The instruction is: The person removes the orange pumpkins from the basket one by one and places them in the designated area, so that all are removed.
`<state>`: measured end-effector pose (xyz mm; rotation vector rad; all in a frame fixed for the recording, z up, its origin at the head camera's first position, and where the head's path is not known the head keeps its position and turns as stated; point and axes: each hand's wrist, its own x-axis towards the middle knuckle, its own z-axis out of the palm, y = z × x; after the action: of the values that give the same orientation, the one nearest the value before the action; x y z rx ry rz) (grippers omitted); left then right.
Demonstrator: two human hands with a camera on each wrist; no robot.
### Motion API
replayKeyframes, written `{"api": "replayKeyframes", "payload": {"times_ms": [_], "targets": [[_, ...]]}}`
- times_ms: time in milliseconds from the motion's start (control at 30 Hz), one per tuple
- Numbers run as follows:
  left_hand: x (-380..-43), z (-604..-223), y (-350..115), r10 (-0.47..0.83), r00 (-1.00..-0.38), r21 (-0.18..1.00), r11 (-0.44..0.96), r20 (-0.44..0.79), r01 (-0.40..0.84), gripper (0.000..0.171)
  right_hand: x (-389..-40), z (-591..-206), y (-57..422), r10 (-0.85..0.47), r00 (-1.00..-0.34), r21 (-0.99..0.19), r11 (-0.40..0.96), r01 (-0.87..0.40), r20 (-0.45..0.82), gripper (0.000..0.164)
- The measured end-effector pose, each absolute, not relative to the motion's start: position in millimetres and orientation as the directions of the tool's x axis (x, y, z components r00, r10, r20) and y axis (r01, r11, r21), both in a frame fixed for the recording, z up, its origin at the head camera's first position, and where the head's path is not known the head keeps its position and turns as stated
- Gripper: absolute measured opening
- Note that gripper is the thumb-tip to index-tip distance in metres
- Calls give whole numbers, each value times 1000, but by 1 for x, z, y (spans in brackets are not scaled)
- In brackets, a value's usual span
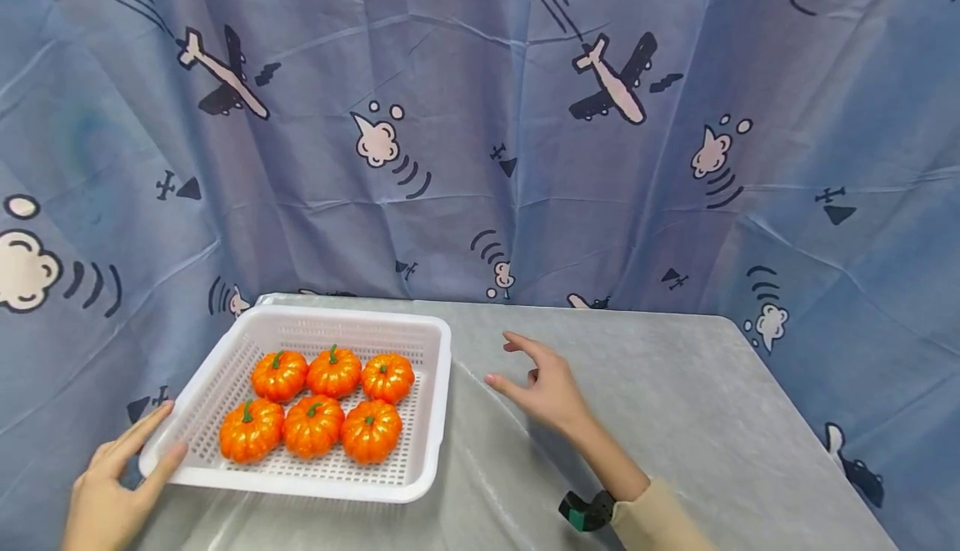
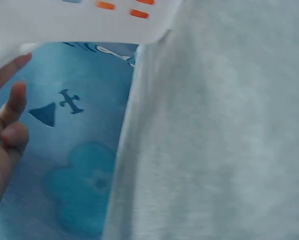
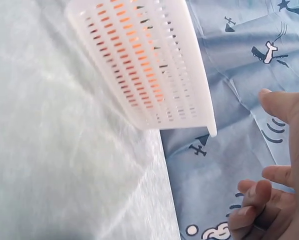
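A white plastic basket [image 1: 438,401] with slotted walls sits at the left of the table and holds several small orange pumpkins [image 1: 312,426] with green stems. My left hand [image 1: 112,476] holds the basket by its front left corner, the thumb over the rim and the fingers along the outside. In the left wrist view, fingertips reach the underside of the rim while other fingers curl loosely below. To the right of the basket, my right hand [image 1: 546,384] hovers above the table, thumb and fingers spread apart with nothing between them.
A grey cloth covers the table [image 1: 675,401], whose back edge meets a blue curtain [image 1: 465,117] printed with planes and clouds. The basket's left side reaches the table's left edge. A black strap [image 1: 588,511] is around my right wrist.
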<state>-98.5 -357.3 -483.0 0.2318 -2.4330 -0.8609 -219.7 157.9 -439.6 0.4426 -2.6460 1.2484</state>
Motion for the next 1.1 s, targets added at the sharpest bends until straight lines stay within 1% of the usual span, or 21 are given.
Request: {"api": "replayKeyframes", "payload": {"times_ms": [100,200,233,367,467,767,900,1100], "targets": [[-99,-491,-359,-271,-856,651,753,441,97,71,-221,-438,150,-201,-941,-761,553,-340,274,72],[-101,-497,-362,-202,-866,665,725,456,181,85,-224,-437,140,-205,-944,-799,504,-329,259,71],[-101,-498,-364,-186,-873,665,722,450,189,90,-224,-436,136,-205,-946,-810,490,-322,252,71],[-101,-501,-369,-152,-911,676,719,383,164,110,-228,-431,120,-199,-949,-832,461,-310,243,71],[-100,-501,-370,-150,-931,689,713,332,131,118,-231,-427,109,-205,-947,-837,447,-316,248,71],[-102,-502,-369,-135,-919,710,678,372,188,119,-244,-415,78,-239,-944,-834,453,-314,226,74],[-103,-504,-370,-133,-921,719,669,366,188,118,-249,-407,67,-258,-941,-833,451,-320,221,74],[-99,-509,-370,-147,-927,727,666,346,165,118,-257,-399,50,-263,-945,-853,430,-297,197,71]]}}
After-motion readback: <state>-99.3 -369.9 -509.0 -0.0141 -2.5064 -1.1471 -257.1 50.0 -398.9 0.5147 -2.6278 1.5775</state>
